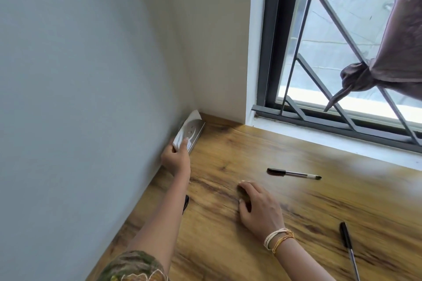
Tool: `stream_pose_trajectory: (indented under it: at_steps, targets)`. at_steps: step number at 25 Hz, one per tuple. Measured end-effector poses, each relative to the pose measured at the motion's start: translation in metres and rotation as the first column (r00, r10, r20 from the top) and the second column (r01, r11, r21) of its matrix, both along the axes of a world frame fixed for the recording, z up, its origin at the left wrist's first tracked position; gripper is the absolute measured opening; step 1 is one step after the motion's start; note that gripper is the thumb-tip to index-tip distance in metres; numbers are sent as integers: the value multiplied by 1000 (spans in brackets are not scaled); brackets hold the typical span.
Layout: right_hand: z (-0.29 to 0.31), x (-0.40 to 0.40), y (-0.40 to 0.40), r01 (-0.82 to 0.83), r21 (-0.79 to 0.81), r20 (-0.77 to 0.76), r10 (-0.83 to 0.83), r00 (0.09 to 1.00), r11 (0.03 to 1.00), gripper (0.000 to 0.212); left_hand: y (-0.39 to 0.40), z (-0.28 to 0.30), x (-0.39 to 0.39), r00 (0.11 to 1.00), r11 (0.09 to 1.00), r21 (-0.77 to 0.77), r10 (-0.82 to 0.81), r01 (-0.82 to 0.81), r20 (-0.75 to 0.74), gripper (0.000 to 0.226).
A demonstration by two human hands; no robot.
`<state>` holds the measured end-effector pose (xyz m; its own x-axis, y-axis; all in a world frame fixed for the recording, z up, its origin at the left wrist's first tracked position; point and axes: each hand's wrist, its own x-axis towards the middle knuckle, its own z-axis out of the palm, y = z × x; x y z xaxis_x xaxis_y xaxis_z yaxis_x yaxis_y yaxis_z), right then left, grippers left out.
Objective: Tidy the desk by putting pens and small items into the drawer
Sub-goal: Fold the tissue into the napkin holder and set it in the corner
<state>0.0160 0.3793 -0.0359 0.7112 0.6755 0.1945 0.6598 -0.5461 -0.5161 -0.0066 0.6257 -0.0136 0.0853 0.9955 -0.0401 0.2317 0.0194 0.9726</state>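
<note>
My left hand [177, 158] reaches to the far left corner of the wooden desk [251, 223] and grips a small white-and-grey box with a loose white paper [189, 132] that leans against the wall. My right hand [258, 207] rests palm down on the desk, fingers spread, holding nothing. A black capped pen [293, 173] lies beyond my right hand. A second black pen [348, 248] lies at the right near the front. A dark thin object [186, 203] shows partly from under my left forearm. No drawer is in view.
A grey-white wall [80, 98] bounds the desk on the left. Along the back stands a window with a dark frame and metal grille [319, 64] above a white sill. A knotted brown curtain [376, 73] hangs at the upper right.
</note>
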Motion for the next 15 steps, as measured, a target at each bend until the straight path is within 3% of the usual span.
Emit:
stream_pose_trajectory:
  at_steps: [9,12,15]
  targets:
    - [1,-3,-3,-34,-35,-37,33,999,999,48,-10,-2,-7,998,997,66,-46,48,-42,22]
    - [4,-6,-7,-56,-86,-69,50,996,995,54,-38,12,-15,998,999,-6,-53,53,-31,71]
    - [8,-10,-12,-98,-137,-95,85,992,986,58,-74,12,-24,985,990,55,-125,133,-120,87]
